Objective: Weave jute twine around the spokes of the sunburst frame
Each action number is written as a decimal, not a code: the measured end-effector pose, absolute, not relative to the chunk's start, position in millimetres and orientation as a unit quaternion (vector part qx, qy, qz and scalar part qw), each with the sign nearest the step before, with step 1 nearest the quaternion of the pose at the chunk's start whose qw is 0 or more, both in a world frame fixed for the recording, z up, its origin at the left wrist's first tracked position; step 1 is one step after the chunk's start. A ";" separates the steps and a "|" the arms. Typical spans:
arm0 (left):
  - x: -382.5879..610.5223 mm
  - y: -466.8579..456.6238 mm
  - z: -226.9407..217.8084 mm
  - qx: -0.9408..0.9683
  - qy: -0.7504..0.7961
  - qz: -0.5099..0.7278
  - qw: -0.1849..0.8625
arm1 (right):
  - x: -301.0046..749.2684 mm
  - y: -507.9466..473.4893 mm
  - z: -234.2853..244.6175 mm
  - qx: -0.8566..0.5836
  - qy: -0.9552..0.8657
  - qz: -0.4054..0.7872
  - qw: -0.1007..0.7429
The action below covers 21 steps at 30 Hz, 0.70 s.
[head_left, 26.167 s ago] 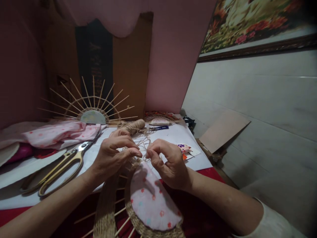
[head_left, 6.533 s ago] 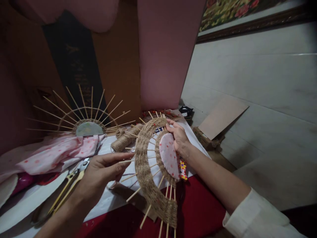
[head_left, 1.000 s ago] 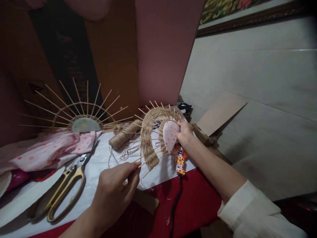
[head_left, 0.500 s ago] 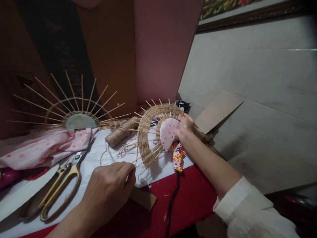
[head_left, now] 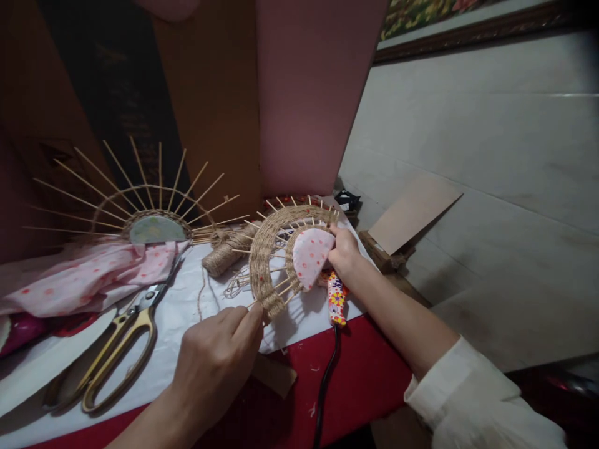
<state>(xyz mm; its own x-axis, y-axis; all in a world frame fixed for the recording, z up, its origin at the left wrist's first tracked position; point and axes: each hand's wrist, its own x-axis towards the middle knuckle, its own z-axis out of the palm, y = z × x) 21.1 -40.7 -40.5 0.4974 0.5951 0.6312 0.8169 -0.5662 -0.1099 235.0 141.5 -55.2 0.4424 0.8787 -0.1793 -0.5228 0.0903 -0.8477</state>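
Observation:
A half-round woven piece [head_left: 264, 249] of jute band, wooden spokes and a pink dotted fabric centre [head_left: 309, 254] is held up over the white sheet. My right hand [head_left: 344, 252] grips its fabric centre at the right edge. My left hand [head_left: 219, 355] pinches the lower end of the jute band, fingers closed on a spoke tip or thread. A jute twine spool [head_left: 227, 249] lies just behind it, with loose twine trailing on the sheet.
Gold-handled scissors [head_left: 119, 340] lie left of my left hand. A second spoked half-round frame [head_left: 154, 215] stands at the back, pink fabric [head_left: 93, 274] in front of it. A floral-patterned tool with black cord [head_left: 336, 299] lies by the red table edge. Cardboard [head_left: 412, 212] leans on the right wall.
The woven piece has tilted and shifted slightly left and lower. My left hand has risen from the sheet and closed on the band's lower end.

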 end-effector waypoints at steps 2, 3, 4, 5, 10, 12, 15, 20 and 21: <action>18.9 -39.3 -38.8 -0.828 -0.433 -0.272 0.231 | 229.9 138.9 -53.9 -0.464 -0.168 0.547 0.676; 17.5 -38.2 -38.1 -0.820 -0.442 -0.272 0.244 | 226.1 136.1 -52.4 -0.463 -0.156 0.571 0.659; 16.0 -36.9 -37.4 -0.811 -0.450 -0.273 0.254 | 221.6 132.3 -50.3 -0.457 -0.151 0.592 0.646; 14.2 -35.4 -36.9 -0.803 -0.457 -0.276 0.264 | 216.8 127.7 -47.9 -0.446 -0.149 0.609 0.638; 5.1 -28.3 -34.3 -0.777 -0.473 -0.304 0.282 | 193.4 98.1 -34.9 -0.333 -0.104 0.667 0.659; 2.7 -26.8 -33.0 -0.774 -0.474 -0.306 0.287 | 186.1 85.8 -31.7 -0.315 -0.093 0.693 0.642; 0.6 -26.4 -31.5 -0.773 -0.471 -0.301 0.299 | 178.7 70.9 -31.3 -0.265 -0.149 0.779 0.549; 0.8 -27.8 -29.8 -0.775 -0.468 -0.282 0.317 | 173.5 62.7 -35.2 -0.264 -0.217 0.791 0.507; 1.3 -28.2 -29.4 -0.774 -0.470 -0.277 0.320 | 173.0 62.4 -35.1 -0.263 -0.216 0.785 0.517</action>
